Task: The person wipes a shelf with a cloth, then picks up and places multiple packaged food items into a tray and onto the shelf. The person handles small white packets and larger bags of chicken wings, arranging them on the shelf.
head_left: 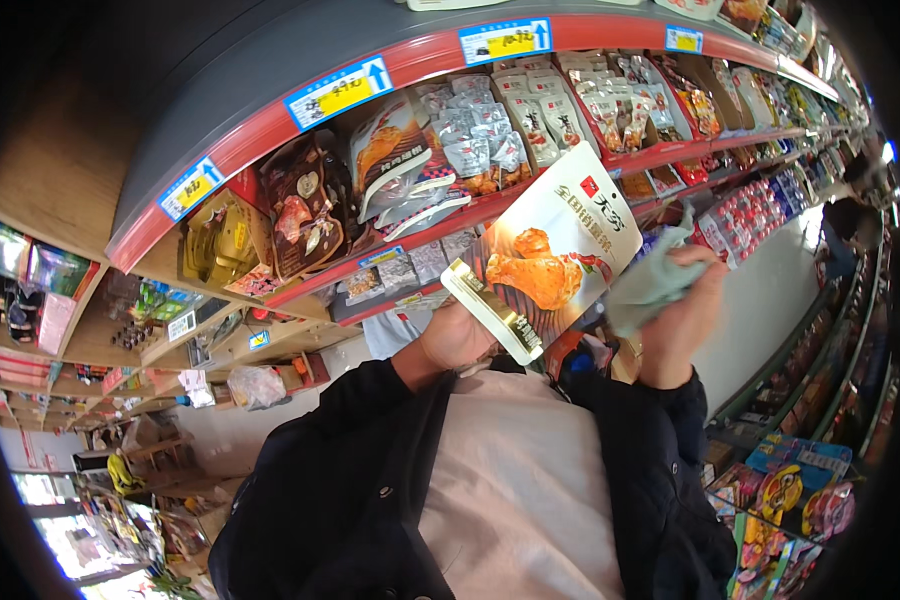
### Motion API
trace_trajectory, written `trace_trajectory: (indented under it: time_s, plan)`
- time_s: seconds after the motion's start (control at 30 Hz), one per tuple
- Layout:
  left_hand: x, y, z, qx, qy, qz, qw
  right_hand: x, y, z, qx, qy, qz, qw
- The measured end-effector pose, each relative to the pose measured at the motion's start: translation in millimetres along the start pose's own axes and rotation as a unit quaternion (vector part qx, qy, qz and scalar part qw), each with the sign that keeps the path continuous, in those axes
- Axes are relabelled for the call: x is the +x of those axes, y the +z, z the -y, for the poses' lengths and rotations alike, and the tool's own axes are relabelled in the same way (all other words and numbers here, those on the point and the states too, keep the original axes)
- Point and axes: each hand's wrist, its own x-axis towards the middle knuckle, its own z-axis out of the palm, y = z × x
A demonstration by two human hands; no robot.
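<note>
My left hand grips a snack pouch from behind at its lower left edge. The pouch is white and brown, with a picture of a chicken drumstick and a gold band at the bottom; it is tilted, printed face towards me. In my right hand is a crumpled pale green cloth, blurred, close beside the pouch's right edge. Whether the cloth touches the pouch I cannot tell. Most of my left fingers are hidden behind the pouch.
A red-edged store shelf with price tags runs ahead of me. It holds brown snack bags, a box of silver sachets and a box of gold packets. Wooden shelves stand left; hanging packaged goods are at lower right.
</note>
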Motion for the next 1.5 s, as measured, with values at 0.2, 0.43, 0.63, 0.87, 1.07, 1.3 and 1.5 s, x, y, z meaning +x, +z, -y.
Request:
trace_trajectory:
  time_s: [0.2,0.43,0.63,0.87,1.07,1.3,1.5]
  plan:
    - [-3,31,-5,0.151,-0.013,-0.011,0.988,-28,64,-17,-0.305,-0.207,0.485,0.793]
    - [-10,13,-21,-0.039,-0.020,0.093,0.995,0,62,-2,-0.493,-0.257,0.543,0.629]
    - [-15,0,-22,0.020,-0.032,0.050,0.998,34,41,-38,-0.419,-0.172,0.334,0.827]
    - [-10,43,-24,0.098,0.021,-0.062,0.993,-32,91,-19,-0.283,-0.358,0.540,0.708]
    - [-12,24,-31,0.064,-0.016,0.013,0.998,19,74,-29,-0.371,-0.384,0.479,0.696]
    - [-18,24,-34,0.030,0.066,-0.048,0.996,30,35,-54,-0.354,-0.131,0.231,0.897]
    - [-17,-11,-30,0.061,0.068,-0.008,0.996,-41,57,-36,-0.384,-0.258,0.425,0.778]
